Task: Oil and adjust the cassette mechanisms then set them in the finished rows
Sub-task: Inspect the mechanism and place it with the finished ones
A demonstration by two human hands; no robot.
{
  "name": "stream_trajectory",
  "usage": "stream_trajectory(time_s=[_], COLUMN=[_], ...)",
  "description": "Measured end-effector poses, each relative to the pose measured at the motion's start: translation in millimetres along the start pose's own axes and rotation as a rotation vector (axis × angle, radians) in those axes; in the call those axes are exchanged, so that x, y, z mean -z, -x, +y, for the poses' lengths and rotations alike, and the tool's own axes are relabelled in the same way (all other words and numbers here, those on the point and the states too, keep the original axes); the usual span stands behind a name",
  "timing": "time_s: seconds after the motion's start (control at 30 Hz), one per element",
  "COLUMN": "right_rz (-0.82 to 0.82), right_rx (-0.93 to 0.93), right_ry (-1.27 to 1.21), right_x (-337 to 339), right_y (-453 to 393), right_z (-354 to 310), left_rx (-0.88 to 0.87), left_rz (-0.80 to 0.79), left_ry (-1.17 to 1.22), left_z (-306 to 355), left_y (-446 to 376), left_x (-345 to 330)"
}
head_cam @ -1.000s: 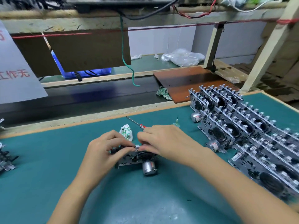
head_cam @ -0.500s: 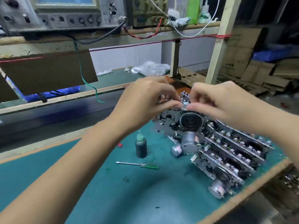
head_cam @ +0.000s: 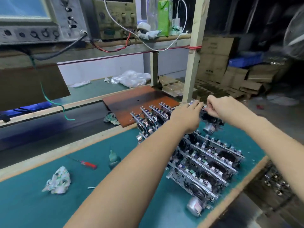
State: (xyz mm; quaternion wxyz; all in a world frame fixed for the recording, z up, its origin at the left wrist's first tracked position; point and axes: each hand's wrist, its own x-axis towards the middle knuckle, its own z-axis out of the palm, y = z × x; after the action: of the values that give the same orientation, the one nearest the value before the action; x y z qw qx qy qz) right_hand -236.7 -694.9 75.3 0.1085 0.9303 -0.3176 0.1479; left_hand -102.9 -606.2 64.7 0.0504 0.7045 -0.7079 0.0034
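Note:
I hold one cassette mechanism point(head_cam: 211, 120) up at the far right end of the finished rows point(head_cam: 205, 160), just above the green mat point(head_cam: 82, 195). My left hand point(head_cam: 187, 116) grips its left side and my right hand point(head_cam: 220, 107) pinches its top edge. Its round silver motor hangs below my right hand. The rows are metal mechanisms standing on edge, packed side by side along the table's right side. A small oil bottle point(head_cam: 113, 159) stands on the mat left of my left forearm.
A red-handled screwdriver point(head_cam: 85, 163) and a crumpled cloth point(head_cam: 57, 180) lie on the mat at the left. A brown board point(head_cam: 136, 102) sits behind the rows. A wooden post point(head_cam: 192, 63) rises just beyond my hands. The table's right edge is close to the rows.
Both hands have carried the mechanism from the middle of the mat up and to the right, out to the far end of the rows. My head has turned right with it.

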Motion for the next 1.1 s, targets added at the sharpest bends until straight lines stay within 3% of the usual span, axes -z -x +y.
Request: stream_trajectory(time_s=[0.13, 0.23, 0.3, 0.43, 0.53, 0.67, 0.77, 0.87, 1.1], right_rz=[-0.142, -0.193, -0.209, -0.255, -0.228, -0.202, -0.085, -0.065, -0.296], right_rx=[-0.113, -0.216, -0.199, -0.156, -0.242, -0.34, -0.255, -0.103, 0.308], right_ry=[-0.005, -0.281, -0.328, -0.161, 0.082, 0.093, -0.11, -0.368, -0.695], right_x=[-46.7, -65.5, -66.9, -59.5, -47.4, -11.2, 18.5, 39.3, 10.4], right_y=[-0.1, -3.9, -8.0, -12.9, -9.7, 13.7, 37.4, 58.0, 74.9], right_z=[-8.6, -11.2, -9.1, -11.6, -20.4, -41.5, -72.1, -121.5, -275.2], left_rx=[0.151, 0.191, 0.189, 0.181, 0.173, 0.093, 0.013, 0.053, 0.408], left_rz=[-0.143, -0.081, -0.039, -0.006, -0.01, 0.082, 0.232, 0.352, 0.357], left_ry=[0.162, 0.118, 0.121, 0.112, 0.117, 0.289, 0.337, 0.348, 0.373], left_z=[8.7, 10.4, 8.6, 7.6, 7.1, 2.7, -13.0, -36.5, -104.8], left_y=[-1.2, 3.8, 3.9, 2.6, 3.4, 15.2, 50.3, 113.3, 309.3], left_x=[-36.4, -56.3, -60.8, -62.6, -62.4, -42.3, -24.0, -21.0, -43.7])
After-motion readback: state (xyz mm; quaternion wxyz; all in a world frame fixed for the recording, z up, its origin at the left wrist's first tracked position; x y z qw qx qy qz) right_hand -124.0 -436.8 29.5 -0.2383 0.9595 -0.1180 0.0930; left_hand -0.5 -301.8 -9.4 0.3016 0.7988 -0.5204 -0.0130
